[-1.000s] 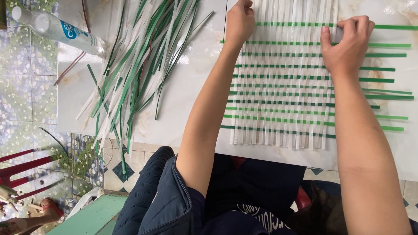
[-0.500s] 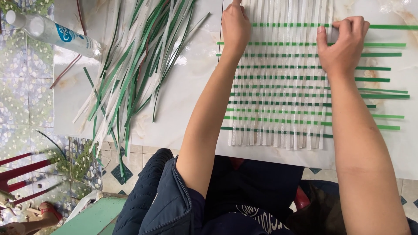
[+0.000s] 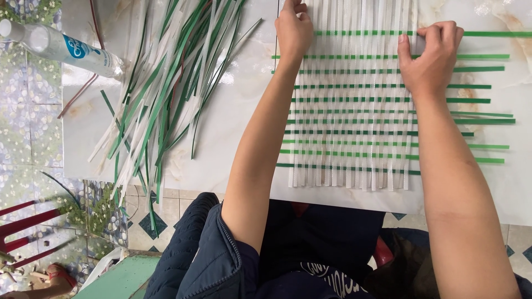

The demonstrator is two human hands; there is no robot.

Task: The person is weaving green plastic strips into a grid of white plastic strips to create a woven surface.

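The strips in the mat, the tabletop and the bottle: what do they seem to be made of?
Strips: probably thin plastic strapping, white and green; flat, even in width, slightly glossy.
Tabletop: looks like polished marble or glazed tile; shiny, with faint brown veins.
Bottle: clear plastic, as it seems; see-through wall.

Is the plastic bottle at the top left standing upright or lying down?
Lying down: the plastic bottle rests on its side at the marble tabletop's far left corner, beside the loose strips.
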